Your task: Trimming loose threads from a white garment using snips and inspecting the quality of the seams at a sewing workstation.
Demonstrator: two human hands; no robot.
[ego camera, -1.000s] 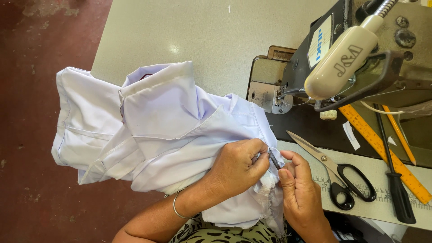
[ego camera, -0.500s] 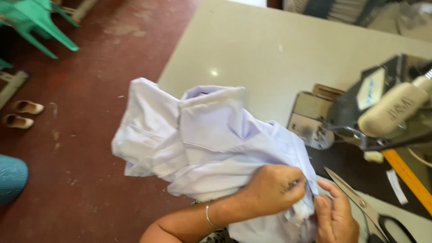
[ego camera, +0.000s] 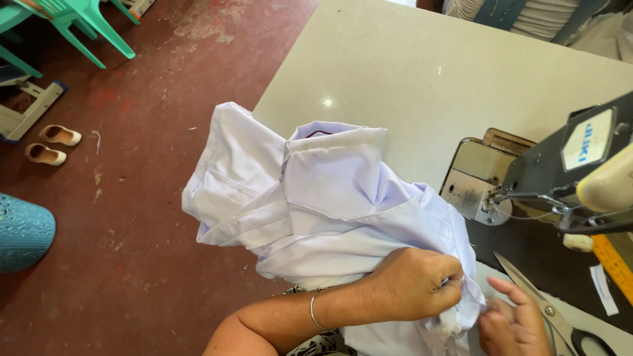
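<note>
A white shirt [ego camera: 310, 198] lies bunched at the near edge of a pale sewing table [ego camera: 409, 72], its collar facing up. My left hand [ego camera: 412, 283], with a thin bangle on the wrist, pinches a fold of the shirt's edge at the lower right. My right hand [ego camera: 514, 323] holds the same edge just beside it, fingers on the cloth. What sits between the fingertips is hidden by fabric.
A sewing machine [ego camera: 573, 171] with its metal needle plate [ego camera: 475, 184] stands at the right. Scissors [ego camera: 547, 310] and a yellow ruler [ego camera: 613, 264] lie by my right hand. On the red floor are green plastic chairs [ego camera: 72, 20], a pair of shoes [ego camera: 53, 145] and a blue basket [ego camera: 23, 231].
The view has swung left and up, showing more floor and table. Both hands stay pinched on the shirt's edge near the lower right.
</note>
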